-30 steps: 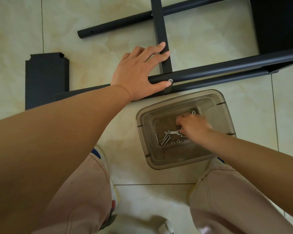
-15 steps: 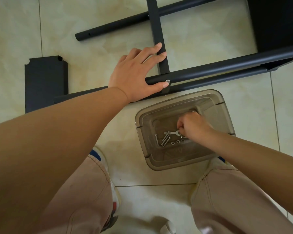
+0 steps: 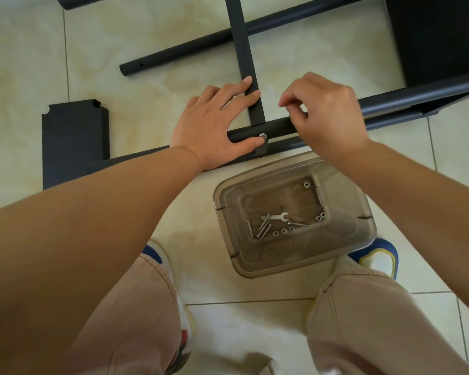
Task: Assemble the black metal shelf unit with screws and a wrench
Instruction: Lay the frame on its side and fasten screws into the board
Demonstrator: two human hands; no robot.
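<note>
The black shelf frame lies on the tiled floor. Its near tube [image 3: 417, 100] meets a flat crossbar [image 3: 240, 36] at a joint with a silver screw head [image 3: 262, 136]. My left hand [image 3: 209, 128] rests on that joint, fingers straight over the crossbar and thumb beside the screw head. My right hand [image 3: 328, 115] hovers over the tube just right of the joint, fingers curled, thumb and forefinger pinched together on something too small to make out. The wrench [image 3: 278, 217] lies in the clear plastic tray [image 3: 363, 234] with several screws [image 3: 263, 230] and nuts [image 3: 283, 230].
A loose black panel [image 3: 73, 142] lies on the floor at the left. A far frame tube [image 3: 173, 56] ends with an open hole at its tip. A large black shelf panel [image 3: 439, 36] fills the top right. My knees and shoes flank the tray.
My right hand has left the tray and risen to the tube beside the joint, fingers pinched. The left hand stays on the joint. The view has shifted down slightly.
</note>
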